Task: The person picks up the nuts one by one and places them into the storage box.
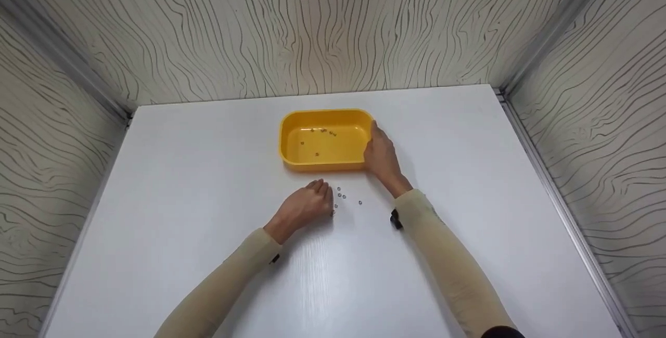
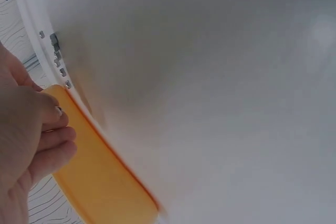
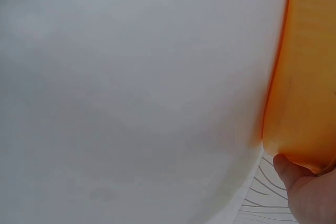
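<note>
A yellow plastic box [image 1: 327, 165] with an open top stands on the white table, several small metal nuts [image 1: 317, 154] scattered on its floor. My right hand [image 1: 382, 156] grips the box's right end; its thumb [image 3: 286, 170] shows against the end wall in the right wrist view. Just in front of the box, my left hand [image 1: 307, 204] is low over the table. In the left wrist view its thumb and forefinger pinch a tiny nut [image 2: 59, 109], mostly hidden by the fingertips. More loose nuts [image 1: 340, 195] lie on the table beside the left hand.
The white table [image 1: 182, 171] reaches back to a wood-grain panel [image 1: 322, 31]. Similar panels stand at left and right, with grey metal framing [image 1: 551, 26] at the corners. One loose nut [image 1: 360, 203] lies a little apart from the others, towards the right forearm.
</note>
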### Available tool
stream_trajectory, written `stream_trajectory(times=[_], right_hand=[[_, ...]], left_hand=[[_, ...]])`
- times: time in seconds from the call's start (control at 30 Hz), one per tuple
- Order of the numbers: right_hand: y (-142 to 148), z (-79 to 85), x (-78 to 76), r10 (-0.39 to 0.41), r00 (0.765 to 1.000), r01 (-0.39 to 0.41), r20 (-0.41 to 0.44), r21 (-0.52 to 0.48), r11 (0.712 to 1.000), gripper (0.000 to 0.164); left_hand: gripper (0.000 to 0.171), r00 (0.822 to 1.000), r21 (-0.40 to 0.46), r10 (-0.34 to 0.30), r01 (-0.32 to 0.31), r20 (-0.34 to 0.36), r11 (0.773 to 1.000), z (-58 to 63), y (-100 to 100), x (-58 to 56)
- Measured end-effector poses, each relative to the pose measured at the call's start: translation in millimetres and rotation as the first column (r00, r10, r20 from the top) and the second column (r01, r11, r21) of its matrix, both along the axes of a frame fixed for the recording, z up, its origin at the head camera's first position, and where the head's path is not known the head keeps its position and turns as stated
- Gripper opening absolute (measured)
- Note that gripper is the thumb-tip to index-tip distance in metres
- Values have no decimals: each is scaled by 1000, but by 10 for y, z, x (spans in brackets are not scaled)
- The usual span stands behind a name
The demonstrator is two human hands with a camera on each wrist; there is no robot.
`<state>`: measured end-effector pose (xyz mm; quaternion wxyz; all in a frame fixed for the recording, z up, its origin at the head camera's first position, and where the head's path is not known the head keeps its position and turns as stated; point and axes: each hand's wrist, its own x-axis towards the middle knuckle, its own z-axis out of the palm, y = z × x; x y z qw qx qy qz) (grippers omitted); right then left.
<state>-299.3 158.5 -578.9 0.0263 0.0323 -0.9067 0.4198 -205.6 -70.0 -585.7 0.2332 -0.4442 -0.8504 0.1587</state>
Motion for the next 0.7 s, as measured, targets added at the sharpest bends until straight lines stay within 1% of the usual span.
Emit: stream_trajectory(times=[0.1, 0.23, 0.43, 0.57, 0.7], right_hand=[[-1, 8, 2, -3, 1000, 3, 7, -8, 1000, 61], [-1, 3, -12, -4, 1000, 4, 4, 20, 1000, 61], [8, -7, -30, -3, 1000, 3, -4, 51, 999, 61], [3, 3, -25, -4, 1000, 3, 3, 35, 999, 61], [-4, 3, -12, -5, 1000, 5, 21, 3, 1000, 61]], left_hand=[[18, 1000, -23, 4, -4, -3, 1000, 28, -30, 0], [25, 1000, -63, 5, -7, -27, 998, 63, -58, -4], [26, 996, -51, -18, 14, -83, 999, 118, -62, -27], [26, 994, -53, -19, 13, -106, 998, 151, -54, -42], [29, 994, -63, -19, 12, -112, 998, 189, -49, -46]])
